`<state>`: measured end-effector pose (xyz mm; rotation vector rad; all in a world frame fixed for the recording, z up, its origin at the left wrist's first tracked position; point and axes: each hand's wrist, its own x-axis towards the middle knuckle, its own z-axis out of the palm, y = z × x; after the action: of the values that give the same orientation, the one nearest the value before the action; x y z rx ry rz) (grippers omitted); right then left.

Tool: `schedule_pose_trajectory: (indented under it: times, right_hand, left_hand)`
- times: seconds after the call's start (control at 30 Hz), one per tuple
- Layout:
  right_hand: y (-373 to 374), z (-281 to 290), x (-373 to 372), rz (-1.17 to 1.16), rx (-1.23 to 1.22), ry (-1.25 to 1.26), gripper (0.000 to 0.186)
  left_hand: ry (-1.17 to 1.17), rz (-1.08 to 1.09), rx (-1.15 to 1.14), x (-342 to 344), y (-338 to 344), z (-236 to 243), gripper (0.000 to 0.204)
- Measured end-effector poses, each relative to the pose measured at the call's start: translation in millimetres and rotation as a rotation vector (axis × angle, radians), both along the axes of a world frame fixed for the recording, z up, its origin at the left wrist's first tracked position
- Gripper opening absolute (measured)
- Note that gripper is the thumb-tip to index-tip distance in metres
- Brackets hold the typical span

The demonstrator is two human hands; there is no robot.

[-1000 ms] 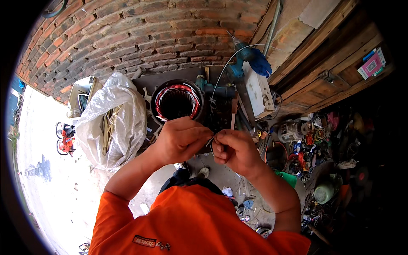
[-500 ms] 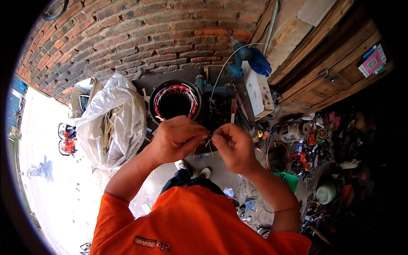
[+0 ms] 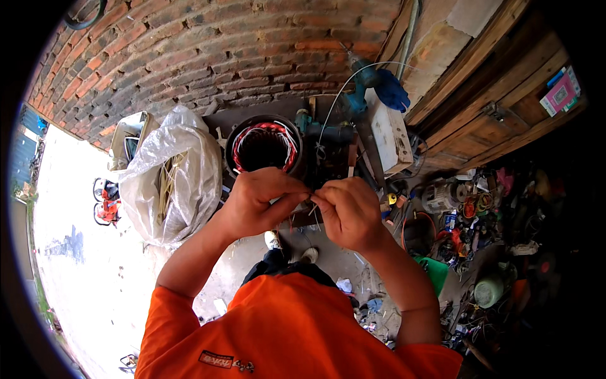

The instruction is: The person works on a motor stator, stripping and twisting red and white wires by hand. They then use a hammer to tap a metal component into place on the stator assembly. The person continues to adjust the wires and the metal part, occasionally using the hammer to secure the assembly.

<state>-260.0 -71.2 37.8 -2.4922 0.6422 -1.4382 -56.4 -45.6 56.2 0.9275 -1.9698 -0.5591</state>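
My left hand (image 3: 262, 201) and my right hand (image 3: 351, 215) meet fingertip to fingertip in front of my chest. Both are closed in a pinch around a thin pale strand (image 3: 314, 209), too fine to tell whether it is wire or string. Thin reddish ends hang below the fingers. Just beyond my left hand stands a motor stator, a round dark housing lined with red and white windings (image 3: 268, 128). My hands hide its near edge.
Left of the stator sits a translucent plastic sack (image 3: 202, 164) with pale strips inside. A teal power drill (image 3: 360, 82), a blue glove (image 3: 392, 92) and a white box (image 3: 388, 136) are at the back right. Brick wall (image 3: 252, 50) rises behind. Clutter covers the right-hand floor.
My right fingers have closed in and come nearer to the left fingertips, so the gap between the hands has shrunk. The whole view has shifted slightly.
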Motion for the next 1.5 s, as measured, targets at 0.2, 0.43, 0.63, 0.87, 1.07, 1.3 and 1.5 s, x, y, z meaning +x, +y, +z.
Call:
schedule_pose_trajectory:
  times: [0.2, 0.43, 0.63, 0.87, 1.07, 1.3, 1.5]
  right_hand:
    - [-2, -23, 22, -0.075, 0.327, -0.217, 0.006]
    - [11, -69, 63, -0.049, 0.759, -0.357, 0.006]
    - [26, -90, 91, -0.066, 0.928, -0.391, 0.004]
    - [55, -83, 115, -0.239, 1.056, -0.484, 0.006]
    - [63, -85, 125, -0.165, 1.144, -0.436, 0.012]
    - [52, -69, 133, -0.169, 1.106, -0.296, 0.026]
    - [51, -83, 141, -0.363, 0.927, -0.283, 0.028]
  left_hand:
    - [-0.145, 0.054, 0.047, 22, -10, 7, 0.013]
    - [-0.318, 0.029, 0.223, 85, -23, 11, 0.01]
    - [-0.376, -0.067, 0.319, 116, -33, 6, 0.007]
    - [-0.396, -0.261, 0.178, 142, -46, -6, 0.014]
    - [-0.256, -0.51, 0.208, 165, -77, -26, 0.012]
    - [-0.207, -0.522, 0.159, 168, -78, -34, 0.02]
    - [-0.178, -0.574, 0.197, 172, -81, -39, 0.016]
